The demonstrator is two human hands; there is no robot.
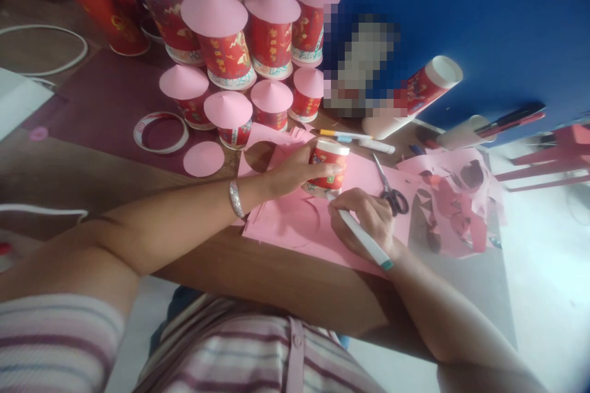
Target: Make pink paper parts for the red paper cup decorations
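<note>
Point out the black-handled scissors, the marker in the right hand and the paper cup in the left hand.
Black-handled scissors (391, 193), head view: on the handle.
Marker (364, 238), head view: on the white barrel.
Paper cup (330, 182), head view: on the red printed wall.

Small red paper cup (329, 156), white rim, multicoloured print. Slim white marker (364, 239), green end. Flat pink paper sheets (286, 221). Brown wooden table (276, 282). White shirt (230, 350), maroon stripes.

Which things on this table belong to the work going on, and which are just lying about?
In use:
small red cup, in the left hand
white marker, in the right hand

Apparently just lying about:
scissors
pink paper scraps
white-edged ring
</note>
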